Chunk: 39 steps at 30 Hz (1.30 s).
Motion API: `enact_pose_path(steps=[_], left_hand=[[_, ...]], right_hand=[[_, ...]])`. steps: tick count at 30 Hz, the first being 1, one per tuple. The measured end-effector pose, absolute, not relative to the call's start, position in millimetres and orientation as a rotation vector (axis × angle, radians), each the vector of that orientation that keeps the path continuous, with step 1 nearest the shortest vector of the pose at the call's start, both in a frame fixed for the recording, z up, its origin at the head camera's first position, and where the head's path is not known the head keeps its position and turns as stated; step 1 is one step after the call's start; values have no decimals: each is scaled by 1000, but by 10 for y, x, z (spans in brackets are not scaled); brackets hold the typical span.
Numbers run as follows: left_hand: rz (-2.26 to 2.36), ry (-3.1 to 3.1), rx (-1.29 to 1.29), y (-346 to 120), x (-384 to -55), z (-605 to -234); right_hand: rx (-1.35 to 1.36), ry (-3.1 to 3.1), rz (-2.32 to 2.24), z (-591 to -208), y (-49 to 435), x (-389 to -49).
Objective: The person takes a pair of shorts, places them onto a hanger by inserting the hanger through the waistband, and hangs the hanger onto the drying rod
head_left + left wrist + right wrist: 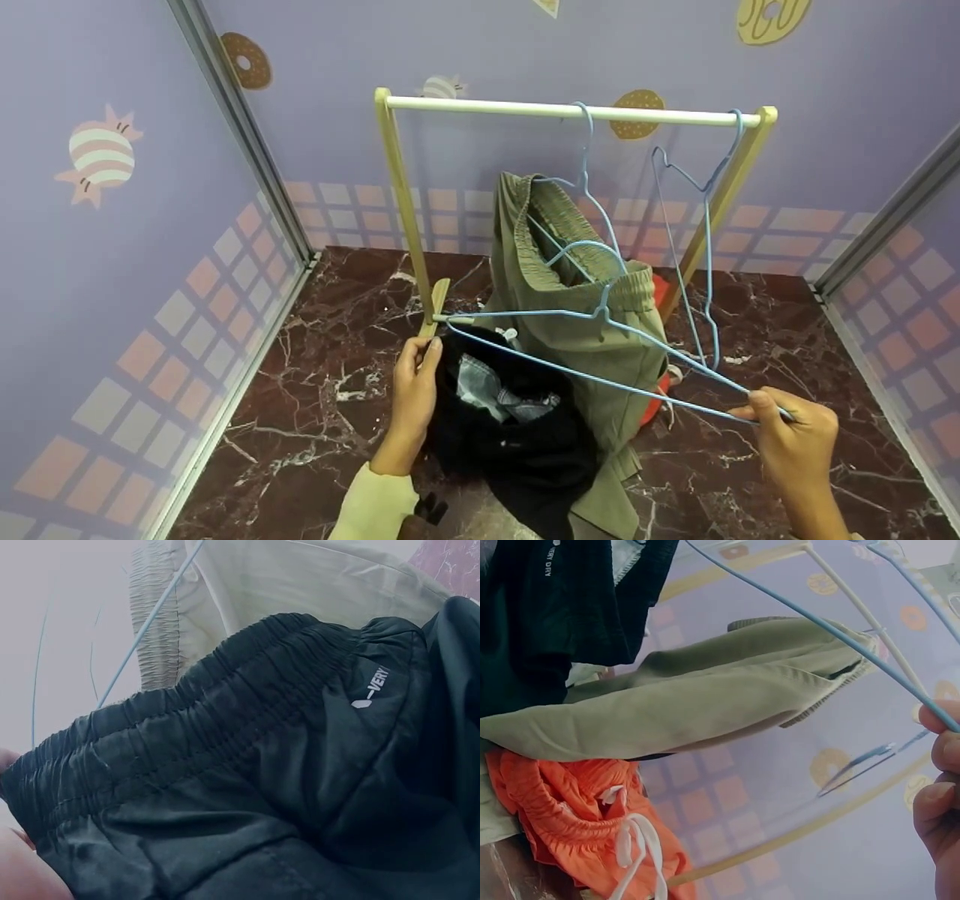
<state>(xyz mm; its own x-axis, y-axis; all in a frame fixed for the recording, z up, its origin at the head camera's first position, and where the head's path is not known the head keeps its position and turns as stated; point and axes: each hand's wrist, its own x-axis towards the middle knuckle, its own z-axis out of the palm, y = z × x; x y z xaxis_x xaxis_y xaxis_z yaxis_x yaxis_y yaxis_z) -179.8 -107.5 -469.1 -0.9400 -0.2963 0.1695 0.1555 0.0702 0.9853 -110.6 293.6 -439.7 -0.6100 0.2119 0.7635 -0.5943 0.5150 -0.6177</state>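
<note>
My left hand (415, 382) pinches the waistband edge of the black shorts (517, 450), and its thumb shows at the left border of the left wrist view. These shorts have a gathered elastic waist and a small white print. My right hand (799, 435) grips the right end of a blue wire hanger (555, 365), held slanting across my front. The hanger's left end is close above my left hand; in the left wrist view its wire passes behind the black waistband. Whether it lies inside the waist, I cannot tell. Behind it, olive pants (600, 330) hang from another blue hanger (584, 150).
A wooden rack with a white rail (487, 107) stands by the back wall. One bare blue hanger (709, 247) hangs at the rail's right end. Orange shorts (585, 802) with a white drawstring lie below the olive pants. Light denim (480, 386) shows amid the black cloth. Walls close in both sides.
</note>
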Motion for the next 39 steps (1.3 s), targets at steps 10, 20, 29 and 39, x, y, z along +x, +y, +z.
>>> enact_pose_path(steps=[10, 20, 29, 39], left_hand=[[-1932, -2066, 210, -1090, -1812, -4652], [-1915, -2044, 148, -1112, -1804, -4673], [-1895, -2047, 149, -1110, -1800, -4668], [-1874, -2061, 93, -1102, -1790, -4675]], right_hand=[[328, -1877, 1189, -4383, 3027, -1074], [374, -1867, 1206, -4376, 3074, -1065], [424, -1903, 1166, -4395, 3062, -1104], [454, -1908, 1167, -4419, 3016, -1096]])
